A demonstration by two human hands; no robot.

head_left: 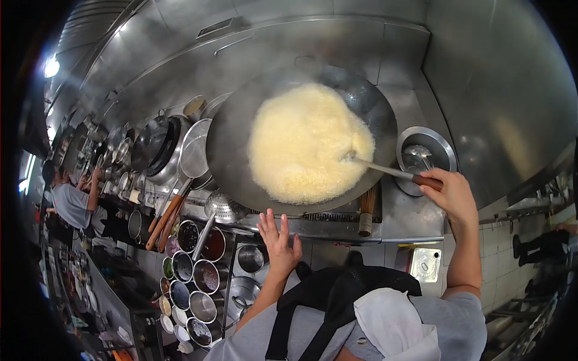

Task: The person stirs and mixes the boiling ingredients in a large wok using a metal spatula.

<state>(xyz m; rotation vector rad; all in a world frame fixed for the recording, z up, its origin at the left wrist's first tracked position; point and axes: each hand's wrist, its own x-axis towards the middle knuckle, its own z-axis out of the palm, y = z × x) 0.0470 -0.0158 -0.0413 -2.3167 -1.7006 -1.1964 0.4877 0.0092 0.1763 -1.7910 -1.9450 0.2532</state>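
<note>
A large dark wok (232, 153) holds a wide pool of pale yellow, foamy liquid (307, 141), and steam rises from it. My right hand (448, 194) is closed around the wooden handle of a ladle (385, 169), whose head dips into the right side of the foam. My left hand (279, 243) is raised just below the wok's near rim, fingers spread and holding nothing. Right of the wok, a metal bowl (445, 147) has a metal utensil (417, 151) in it.
Strainers (195, 147) and a perforated ladle (224, 207) lie left of the wok. Several seasoning pots (206, 275) stand lower left. A bamboo brush (366, 213) is at the wok's near right. Another person (72, 201) stands far left; someone's legs (539, 245) show far right.
</note>
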